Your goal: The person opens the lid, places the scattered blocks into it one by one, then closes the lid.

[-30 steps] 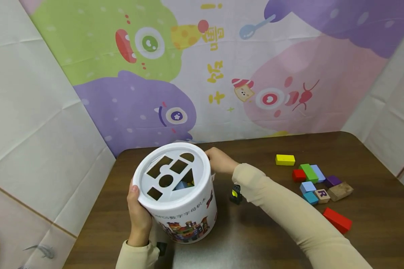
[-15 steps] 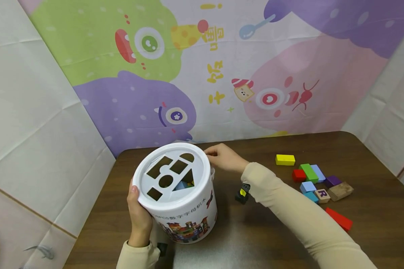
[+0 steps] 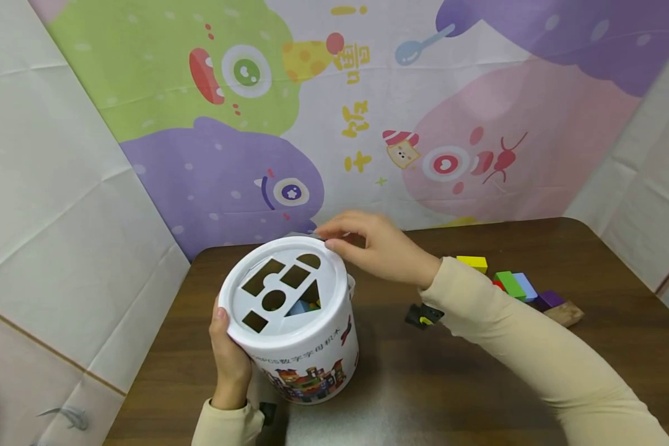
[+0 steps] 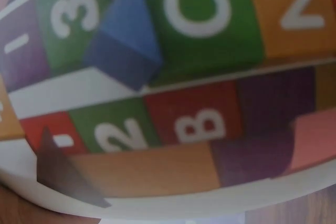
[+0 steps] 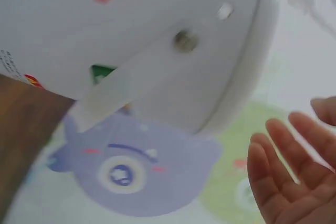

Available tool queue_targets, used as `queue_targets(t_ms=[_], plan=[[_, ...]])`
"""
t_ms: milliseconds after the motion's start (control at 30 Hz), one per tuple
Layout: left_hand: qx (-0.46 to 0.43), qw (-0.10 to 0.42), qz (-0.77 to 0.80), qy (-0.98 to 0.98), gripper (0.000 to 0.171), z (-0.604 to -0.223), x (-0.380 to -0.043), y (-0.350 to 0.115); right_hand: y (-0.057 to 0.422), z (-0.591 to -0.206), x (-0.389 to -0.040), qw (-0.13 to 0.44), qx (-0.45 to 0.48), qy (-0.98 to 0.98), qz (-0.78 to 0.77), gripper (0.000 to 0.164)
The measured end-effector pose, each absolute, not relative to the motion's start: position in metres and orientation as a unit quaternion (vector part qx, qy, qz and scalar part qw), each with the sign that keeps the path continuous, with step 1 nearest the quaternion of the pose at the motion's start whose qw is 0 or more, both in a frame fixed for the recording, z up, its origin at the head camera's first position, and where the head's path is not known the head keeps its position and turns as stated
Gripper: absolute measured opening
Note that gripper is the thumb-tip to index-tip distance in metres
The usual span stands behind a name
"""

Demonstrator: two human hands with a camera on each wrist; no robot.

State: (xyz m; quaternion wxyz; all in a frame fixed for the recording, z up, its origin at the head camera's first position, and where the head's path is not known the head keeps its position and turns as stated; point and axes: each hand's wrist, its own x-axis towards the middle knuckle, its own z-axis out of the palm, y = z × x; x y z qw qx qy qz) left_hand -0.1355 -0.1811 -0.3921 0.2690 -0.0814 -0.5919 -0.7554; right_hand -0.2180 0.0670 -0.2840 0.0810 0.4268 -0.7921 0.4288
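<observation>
Left grip (image 3: 231, 362) is clasping the bucket (image 3: 312, 347), right grip (image 3: 376, 244) hanging loose by its fitted lid (image 3: 292, 295); some blocks (image 3: 300, 308) are showing inside, other blocks (image 3: 511, 286) lying toward the worktop's (image 3: 635, 310) right edge.

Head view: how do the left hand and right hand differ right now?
The left hand holds the white bucket by its left side; the right hand is at the far right part of its rim, contact unclear. The left hand's fingers are mostly hidden; the right hand's show, loosely bent. Both come from beige sleeves.
</observation>
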Motion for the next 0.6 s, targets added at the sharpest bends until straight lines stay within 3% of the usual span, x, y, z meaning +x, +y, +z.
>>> queue_targets(t_ms=[300,600], plan=[[-0.088,0.266,-0.75,-0.599,0.053,-0.392,-0.135,-0.183,0.055,-0.277,-0.176,0.183,0.62,-0.736,0.201,0.017],[-0.084,0.264,-0.748,-0.603,0.052,-0.392,-0.134,-0.184,0.044,-0.286,-0.165,0.237,0.657,-0.709,0.099,0.009]])
